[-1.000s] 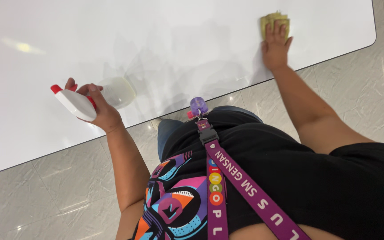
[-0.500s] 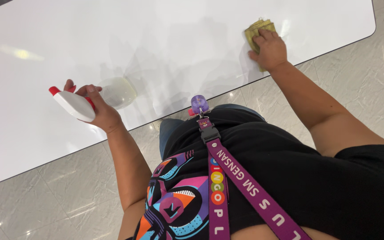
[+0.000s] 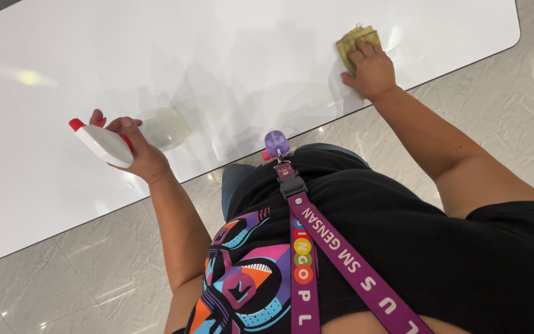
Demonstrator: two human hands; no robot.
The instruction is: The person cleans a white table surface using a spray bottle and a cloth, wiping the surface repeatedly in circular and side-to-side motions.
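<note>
Below the head camera, I am looking straight down at a glossy white desk (image 3: 230, 55) that is running slantwise across the upper part of the view, with pale marble-patterned floor tiles (image 3: 81, 272) lying beneath its near edge.

My right hand (image 3: 372, 69) is reaching far out toward the desk's right end and pressing flat on a crumpled yellow cloth (image 3: 355, 41); the fingers are lying spread over the cloth, not closed around it, and the cloth is resting on the desk surface just inside the near edge.

My left hand (image 3: 136, 150) is curling closed around a spray bottle (image 3: 125, 137), gripping it at the neck. The white trigger head with its red nozzle is pointing to the left, and the clear rounded body is sticking out to the right of the fingers, hanging above the desk close to its near edge. The two hands are well apart.

Nearer the camera, a black shirt (image 3: 403, 247) with a colourful print is filling the lower part of the view, and a purple lanyard (image 3: 341, 253) is hanging across it from a black buckle.
</note>
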